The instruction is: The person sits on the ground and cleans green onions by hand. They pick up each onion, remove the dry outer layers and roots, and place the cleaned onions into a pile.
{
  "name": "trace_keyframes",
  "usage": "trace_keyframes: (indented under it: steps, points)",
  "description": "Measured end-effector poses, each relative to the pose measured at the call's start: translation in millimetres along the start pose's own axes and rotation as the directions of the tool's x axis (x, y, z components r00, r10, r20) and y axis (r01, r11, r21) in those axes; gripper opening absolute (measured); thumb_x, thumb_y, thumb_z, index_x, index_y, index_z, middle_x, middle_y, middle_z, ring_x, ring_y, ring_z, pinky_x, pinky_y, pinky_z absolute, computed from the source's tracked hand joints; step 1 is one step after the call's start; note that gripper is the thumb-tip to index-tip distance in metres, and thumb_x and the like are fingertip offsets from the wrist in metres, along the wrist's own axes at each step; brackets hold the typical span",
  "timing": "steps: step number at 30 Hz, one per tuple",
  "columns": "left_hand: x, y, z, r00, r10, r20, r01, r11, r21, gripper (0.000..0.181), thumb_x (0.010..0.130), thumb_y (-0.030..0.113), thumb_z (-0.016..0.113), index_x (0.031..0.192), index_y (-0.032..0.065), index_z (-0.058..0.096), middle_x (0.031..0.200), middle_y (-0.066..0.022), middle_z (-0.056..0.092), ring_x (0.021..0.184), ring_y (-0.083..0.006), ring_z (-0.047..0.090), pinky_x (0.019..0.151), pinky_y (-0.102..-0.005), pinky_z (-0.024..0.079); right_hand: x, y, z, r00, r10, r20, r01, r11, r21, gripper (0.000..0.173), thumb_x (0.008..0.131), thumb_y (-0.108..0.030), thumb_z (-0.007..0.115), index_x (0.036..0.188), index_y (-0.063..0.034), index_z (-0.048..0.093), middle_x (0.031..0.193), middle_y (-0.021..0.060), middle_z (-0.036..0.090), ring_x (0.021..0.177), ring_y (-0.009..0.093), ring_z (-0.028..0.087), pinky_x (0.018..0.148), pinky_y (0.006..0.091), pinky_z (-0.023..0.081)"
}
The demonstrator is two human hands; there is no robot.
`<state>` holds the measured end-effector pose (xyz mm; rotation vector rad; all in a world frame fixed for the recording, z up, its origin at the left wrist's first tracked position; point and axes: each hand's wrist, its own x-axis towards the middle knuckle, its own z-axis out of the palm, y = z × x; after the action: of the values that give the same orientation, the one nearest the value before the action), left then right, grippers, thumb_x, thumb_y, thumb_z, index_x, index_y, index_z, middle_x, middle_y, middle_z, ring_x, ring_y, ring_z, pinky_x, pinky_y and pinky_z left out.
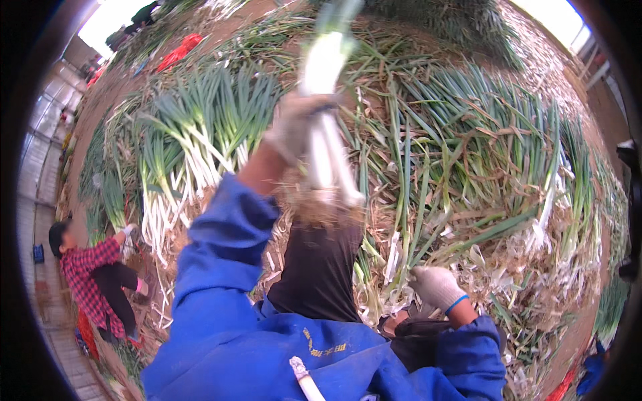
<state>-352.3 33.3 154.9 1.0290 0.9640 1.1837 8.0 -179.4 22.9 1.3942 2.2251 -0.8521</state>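
My left hand (pixel 296 125), in a dirty white glove, grips a few thick Welsh onions (pixel 321 155) upright over my dark-trousered leg. Motion blurs the hand and stalks; the bundle's brown roots (pixel 326 200) hang below. Down to the right, my right hand (pixel 437 289) wears a knit glove with a blue cuff. Its fingers are curled beside loose stalks and peeled leaf sheaths (pixel 393 265). Whether anything is pinched in them is hidden. Untrimmed onions (pixel 481 120) with dry leaves lie ahead on the right, and whiter, cleaner ones (pixel 200 130) on the left.
A person in a checked shirt (pixel 93 265) works at the left among onions. Red netting or bags (pixel 179 51) lie at the upper left. A large heap of greens (pixel 451 25) rises at the back. A lit cigarette (pixel 306 378) juts up before my blue jacket (pixel 241 356).
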Motion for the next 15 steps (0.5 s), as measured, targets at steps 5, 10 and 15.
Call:
trace_keyframes:
  steps: [5,10,15]
  points:
    - [-31.0,22.6,-174.3,0.976,0.155,-0.153,-0.069,0.886,0.459,0.037,0.093,0.021,0.057,0.120,-0.0018,0.071,0.117,-0.0126,0.071,0.111,-0.0222,0.065,0.103,-0.0330,0.046,6.8,46.0,-11.7,0.971,0.173,-0.166,-0.163,0.984,0.070,0.033,0.088,-0.033,0.067,0.103,-0.0031,0.067,0.095,0.0209,0.072,0.089,0.040,0.071,0.080,0.0497,0.057]
    - [-95.4,-2.7,-418.1,0.754,-0.137,-0.643,0.324,0.929,0.181,0.037,0.097,0.032,0.064,0.114,0.0003,0.071,0.102,-0.0068,0.069,0.088,-0.0198,0.062,0.083,-0.0358,0.051,0.6,131.5,-34.6,0.708,0.495,-0.504,-0.438,0.867,0.236,0.046,0.089,-0.037,0.069,0.118,-0.0022,0.061,0.109,0.0239,0.068,0.104,0.038,0.067,0.091,0.0482,0.054]
    - [-135.8,-64.5,-469.4,0.503,-0.115,-0.856,0.442,0.886,0.141,0.026,0.089,0.029,0.072,0.102,0.0070,0.070,0.084,-0.0029,0.065,0.070,-0.0138,0.057,0.062,-0.0289,0.046,-36.7,218.8,-60.5,0.122,0.569,-0.813,-0.567,0.713,0.414,0.054,0.089,-0.024,0.068,0.138,-0.0051,0.055,0.126,0.0235,0.063,0.119,0.039,0.060,0.102,0.0473,0.048]
